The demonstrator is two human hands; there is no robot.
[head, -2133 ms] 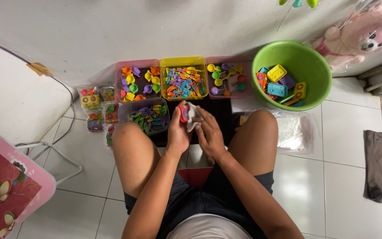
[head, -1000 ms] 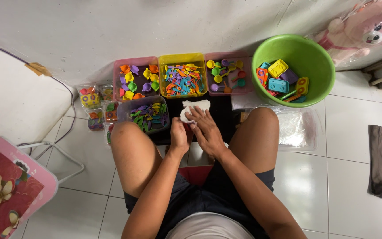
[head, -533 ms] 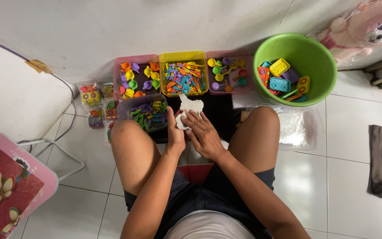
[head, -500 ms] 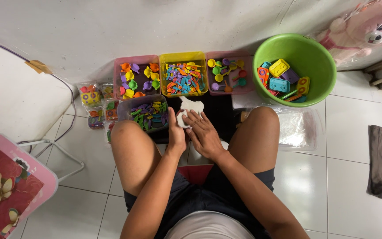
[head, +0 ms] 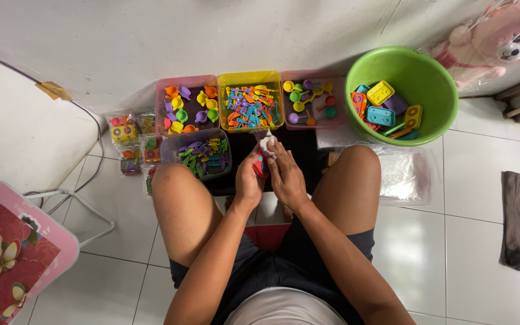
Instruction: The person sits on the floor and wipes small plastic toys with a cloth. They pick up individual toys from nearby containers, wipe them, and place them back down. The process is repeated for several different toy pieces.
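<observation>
Between the person's bare knees, seen from the head camera, the left hand [head: 249, 180] and the right hand [head: 285, 176] are pressed close together over a dark mat [head: 299, 153]. Both grasp a small red toy piece [head: 260, 167] that shows in the gap between them, and the right hand's fingertips also pinch a scrap of white cloth or tissue [head: 266, 143] against its top; the piece is too covered to say just what it is. Judging from this, the piece is probably being wiped and is not yet set down with the rest. Just ahead of the hands sit four sorted tubs: a pink tub [head: 186, 105] of bright cups, a yellow tub [head: 250, 102] of small utensils, a second pink tub [head: 312, 102] of spoons and cups, and a clear tub [head: 203, 153] of purple and green bits near the left knee. A green basin [head: 433, 99] to the right holds a few toy trays, which seem left to handle. Small packed toy bags [head: 132, 144] lie left of the tubs, and a clear plastic bag [head: 405, 174] lies by the right knee.
</observation>
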